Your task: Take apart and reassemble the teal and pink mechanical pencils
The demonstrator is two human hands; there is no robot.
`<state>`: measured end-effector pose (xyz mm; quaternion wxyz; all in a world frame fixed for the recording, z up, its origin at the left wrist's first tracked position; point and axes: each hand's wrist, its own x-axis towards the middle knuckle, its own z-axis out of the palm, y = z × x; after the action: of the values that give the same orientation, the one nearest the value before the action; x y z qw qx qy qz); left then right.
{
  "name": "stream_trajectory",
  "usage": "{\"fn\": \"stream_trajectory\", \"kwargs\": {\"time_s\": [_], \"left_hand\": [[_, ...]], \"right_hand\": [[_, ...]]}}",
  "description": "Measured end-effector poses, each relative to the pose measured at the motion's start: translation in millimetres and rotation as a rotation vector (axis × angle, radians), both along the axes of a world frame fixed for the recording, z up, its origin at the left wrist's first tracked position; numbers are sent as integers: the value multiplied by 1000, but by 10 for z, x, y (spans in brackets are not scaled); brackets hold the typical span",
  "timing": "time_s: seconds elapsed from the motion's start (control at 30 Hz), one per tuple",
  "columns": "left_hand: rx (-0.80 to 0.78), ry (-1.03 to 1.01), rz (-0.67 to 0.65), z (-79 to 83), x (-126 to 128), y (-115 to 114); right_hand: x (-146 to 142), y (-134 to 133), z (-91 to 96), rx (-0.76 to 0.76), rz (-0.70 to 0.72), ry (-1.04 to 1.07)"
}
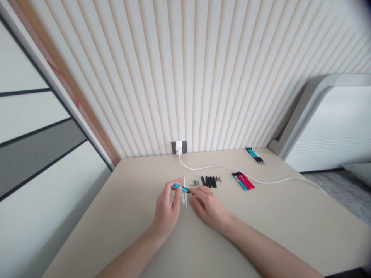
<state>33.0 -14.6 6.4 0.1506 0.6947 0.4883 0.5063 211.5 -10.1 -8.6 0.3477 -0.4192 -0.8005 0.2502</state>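
Note:
A light-blue pen barrel with a black front end is pinched between the thumb and fingers of my left hand. My right hand has its fingers closed at the pen's black end; any small part between those fingertips is too small to make out. Thin white refills lie on the table under and between my hands. Just beyond, small grey parts sit beside a row of black grips, followed by small metal tips.
Blue and red pen barrels lie side by side at the right of the table. Farther back are several pens with blue and white bodies. From a white charger at the wall, a white cable runs across the table.

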Motion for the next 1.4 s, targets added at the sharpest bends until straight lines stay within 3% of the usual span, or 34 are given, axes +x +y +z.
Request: {"fn": "stream_trajectory", "kwargs": {"time_s": [0.2,0.37,0.83,1.4], "left_hand": [[96,16,124,-46,-46,1],[184,109,31,-41,-39,-15],[129,215,-77,-87,-10,-33],[95,272,-118,-70,15,-59]], "right_hand": [[-59,9,-23,190,22,-278],[-25,11,-7,225,37,-362],[30,26,86,95,-144,-526],[-8,-66,101,-11,-244,-579]]}}
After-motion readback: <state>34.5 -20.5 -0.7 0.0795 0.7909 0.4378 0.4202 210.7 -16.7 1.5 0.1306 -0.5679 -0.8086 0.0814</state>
